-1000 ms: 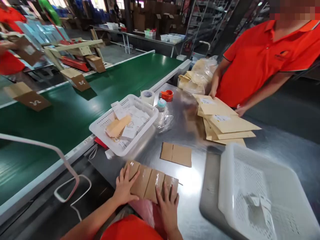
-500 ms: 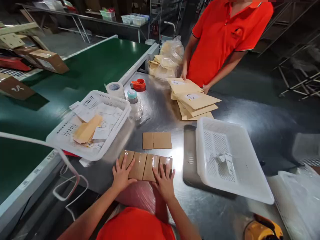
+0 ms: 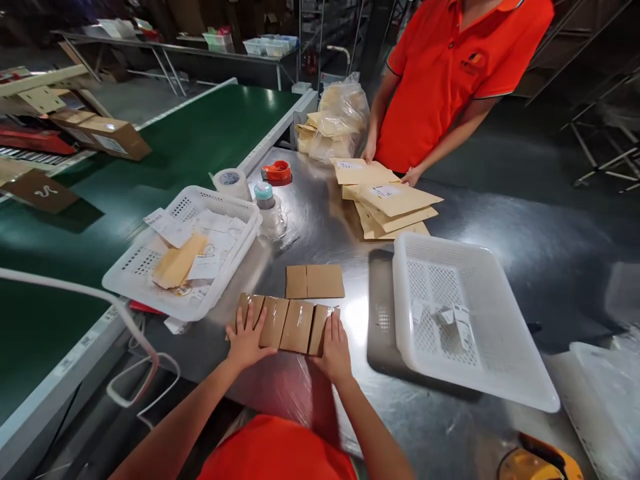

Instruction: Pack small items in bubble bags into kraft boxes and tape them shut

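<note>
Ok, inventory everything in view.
Small cardboard boxes: 4, brown, centre
Flat cardboard: count unclear, brown, beyond boxes
Metal table: 1, silver, beneath
Perforated baskets: 2, white, both sides
Tape roll: 1, white, beyond left basket
Tape dispenser: 1, orange, beyond roll
Capped item: 1, teal, beside roll
Kraft mailers: several, tan, far side
Conveyor: 1, green, left
Cartons: several, brown, on conveyor
Co-worker: 1, red shirt, across
Unclear object: 1, yellow, lower right
Left hand: 1, bare, leftmost box
Right hand: 1, bare, rightmost box
</note>
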Demonstrator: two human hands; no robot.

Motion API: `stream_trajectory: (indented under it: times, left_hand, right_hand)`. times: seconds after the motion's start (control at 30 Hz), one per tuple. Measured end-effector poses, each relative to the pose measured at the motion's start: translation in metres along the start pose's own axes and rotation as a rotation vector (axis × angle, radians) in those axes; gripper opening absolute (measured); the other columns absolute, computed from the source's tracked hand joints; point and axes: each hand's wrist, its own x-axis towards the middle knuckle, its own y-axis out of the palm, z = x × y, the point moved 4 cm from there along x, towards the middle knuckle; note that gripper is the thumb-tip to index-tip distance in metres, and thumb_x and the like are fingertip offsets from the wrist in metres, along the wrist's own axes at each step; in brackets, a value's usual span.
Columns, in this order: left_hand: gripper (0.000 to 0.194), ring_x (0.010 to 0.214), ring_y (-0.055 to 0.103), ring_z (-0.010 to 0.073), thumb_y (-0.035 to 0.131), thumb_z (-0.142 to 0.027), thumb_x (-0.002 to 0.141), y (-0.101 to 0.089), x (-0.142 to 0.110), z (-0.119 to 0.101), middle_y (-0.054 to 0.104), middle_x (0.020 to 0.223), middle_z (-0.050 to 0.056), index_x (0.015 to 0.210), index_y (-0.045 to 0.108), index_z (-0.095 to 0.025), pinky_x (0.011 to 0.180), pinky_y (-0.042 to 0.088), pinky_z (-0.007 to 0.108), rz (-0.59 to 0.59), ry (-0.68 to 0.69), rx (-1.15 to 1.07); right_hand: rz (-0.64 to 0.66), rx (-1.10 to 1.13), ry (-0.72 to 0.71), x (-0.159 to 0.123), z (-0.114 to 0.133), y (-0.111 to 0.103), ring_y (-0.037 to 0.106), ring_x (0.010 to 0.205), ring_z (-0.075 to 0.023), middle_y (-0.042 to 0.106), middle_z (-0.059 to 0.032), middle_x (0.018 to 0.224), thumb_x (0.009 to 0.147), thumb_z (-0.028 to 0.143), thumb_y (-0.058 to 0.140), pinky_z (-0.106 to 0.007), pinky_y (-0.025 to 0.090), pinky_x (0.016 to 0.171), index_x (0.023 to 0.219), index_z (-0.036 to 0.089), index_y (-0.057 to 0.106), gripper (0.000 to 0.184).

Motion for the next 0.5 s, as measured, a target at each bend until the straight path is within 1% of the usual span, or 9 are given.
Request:
stream_trajectory:
  times: [0.07, 0.1, 0.17, 0.23, 0.3, 0.37, 0.43, 0.5]
  left_hand:
    - [0.107, 0.144, -0.01, 0.0453, 0.067, -0.061, 0.069, 0.002, 0.0, 0.0, -0.006, 0.161, 0.013, 0.151, 0.009, -0.025, 0.104, 0.013, 0.073, -0.004, 0.003, 0.006]
    - [0.107, 0.144, -0.011, 0.0452, 0.066, -0.062, 0.07, 0.003, 0.0, 0.001, -0.005, 0.161, 0.012, 0.151, 0.008, -0.025, 0.104, 0.012, 0.073, -0.009, 0.01, 0.009]
    - [0.107, 0.143, -0.014, 0.0457, 0.065, -0.062, 0.07, 0.005, 0.0, 0.001, -0.003, 0.162, 0.01, 0.151, 0.005, -0.024, 0.104, 0.011, 0.074, -0.009, 0.032, 0.013]
    - [0.108, 0.143, -0.016, 0.0463, 0.064, -0.061, 0.071, 0.005, 0.003, 0.003, -0.001, 0.162, 0.007, 0.151, 0.002, -0.024, 0.104, 0.011, 0.074, 0.004, 0.059, 0.008]
    - [0.108, 0.142, -0.017, 0.0463, 0.063, -0.061, 0.071, 0.003, 0.01, 0.007, -0.001, 0.162, 0.005, 0.151, 0.0, -0.023, 0.104, 0.011, 0.075, 0.017, 0.078, 0.0]
    - [0.109, 0.142, -0.019, 0.0458, 0.063, -0.06, 0.071, -0.001, 0.018, 0.012, -0.001, 0.162, 0.004, 0.151, -0.001, -0.023, 0.105, 0.009, 0.075, 0.027, 0.094, -0.006]
    - [0.11, 0.142, -0.02, 0.0458, 0.063, -0.061, 0.07, -0.006, 0.025, 0.017, -0.002, 0.161, 0.003, 0.151, -0.002, -0.024, 0.105, 0.006, 0.076, 0.052, 0.106, -0.015]
    - [0.113, 0.141, -0.02, 0.0459, 0.064, -0.062, 0.068, -0.01, 0.028, 0.018, -0.003, 0.161, 0.005, 0.151, -0.001, -0.023, 0.104, 0.004, 0.077, 0.076, 0.107, -0.026]
  right_hand:
    - [-0.013, -0.036, 0.044, -0.003, -0.006, -0.001, 0.011, 0.146, -0.0405, 0.011, -0.0201, 0.16, 0.068, 0.039, 0.073, -0.059, 0.024, 0.112, 0.152, 0.01, 0.013, 0.107]
    - [-0.028, -0.039, 0.045, -0.003, -0.007, 0.0, 0.011, 0.146, -0.0406, 0.009, -0.0201, 0.16, 0.07, 0.04, 0.072, -0.059, 0.026, 0.111, 0.152, 0.01, 0.012, 0.106]
    - [-0.048, -0.029, -0.021, -0.001, -0.006, 0.002, 0.013, 0.146, -0.0389, 0.004, -0.023, 0.16, 0.071, 0.038, 0.072, -0.053, 0.03, 0.11, 0.151, 0.006, 0.008, 0.108]
    - [-0.051, -0.029, -0.101, 0.004, -0.001, 0.003, 0.018, 0.145, -0.0384, 0.002, -0.0252, 0.159, 0.069, 0.034, 0.075, -0.048, 0.033, 0.109, 0.151, 0.004, 0.009, 0.11]
    - [-0.054, -0.051, -0.104, 0.01, 0.004, 0.004, 0.027, 0.141, -0.0406, 0.002, -0.0259, 0.159, 0.067, 0.034, 0.077, -0.047, 0.035, 0.107, 0.151, 0.004, 0.013, 0.108]
    - [-0.054, -0.074, -0.053, 0.014, 0.01, 0.004, 0.033, 0.137, -0.0418, 0.004, -0.0271, 0.158, 0.068, 0.038, 0.076, -0.048, 0.036, 0.106, 0.15, 0.003, 0.018, 0.105]
    - [-0.041, -0.087, -0.007, 0.015, 0.015, 0.006, 0.03, 0.138, -0.0436, 0.007, -0.0278, 0.158, 0.07, 0.048, 0.073, -0.052, 0.032, 0.107, 0.149, 0.002, 0.021, 0.105]
    - [-0.015, -0.082, 0.005, 0.015, 0.016, 0.007, 0.019, 0.142, -0.0464, 0.011, -0.0271, 0.158, 0.068, 0.062, 0.068, -0.059, 0.025, 0.11, 0.149, 0.003, 0.022, 0.11]
